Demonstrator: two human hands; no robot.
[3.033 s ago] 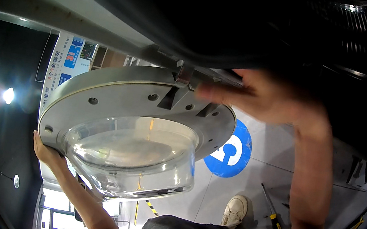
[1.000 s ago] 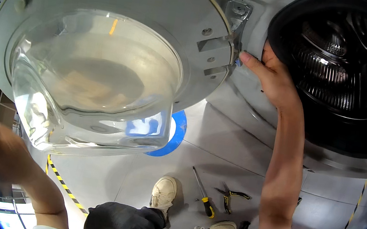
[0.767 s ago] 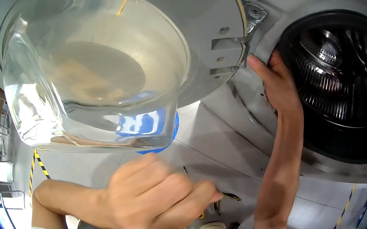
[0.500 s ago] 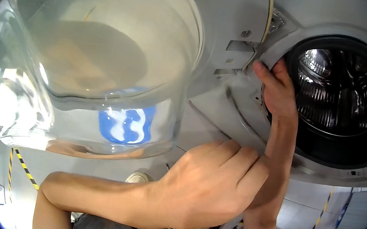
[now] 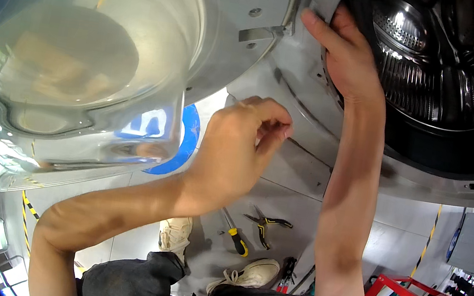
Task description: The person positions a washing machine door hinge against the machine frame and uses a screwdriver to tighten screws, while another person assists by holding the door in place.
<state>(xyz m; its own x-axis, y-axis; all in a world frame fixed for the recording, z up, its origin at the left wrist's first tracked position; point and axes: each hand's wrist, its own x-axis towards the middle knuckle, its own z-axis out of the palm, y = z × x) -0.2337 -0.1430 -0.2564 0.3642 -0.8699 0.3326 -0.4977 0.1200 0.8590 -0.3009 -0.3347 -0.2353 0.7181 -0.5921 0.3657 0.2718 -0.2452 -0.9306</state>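
At the hinge (image 5: 265, 5) of the open washer door (image 5: 97, 60), the right hand (image 5: 343, 53) lies flat on the grey rim beside the drum (image 5: 439, 68), its grip wide; the left hand (image 5: 237, 148) hovers below, its grip narrow and pinched, whether on something I cannot tell; a screwdriver (image 5: 234, 233) and pliers (image 5: 265, 223) lie on the floor.

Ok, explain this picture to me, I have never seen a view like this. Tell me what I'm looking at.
A camera worn on a person's head looks down at their own two hands; the fisheye lens bends the edges. They work at a front-loading washing machine: the open door with its glass bowl fills the left, the steel drum the upper right. The right hand presses on the front panel beside the door hinge. The left hand has its fingertips pinched; whether they hold anything is too small to tell. On the floor lie a screwdriver and pliers.
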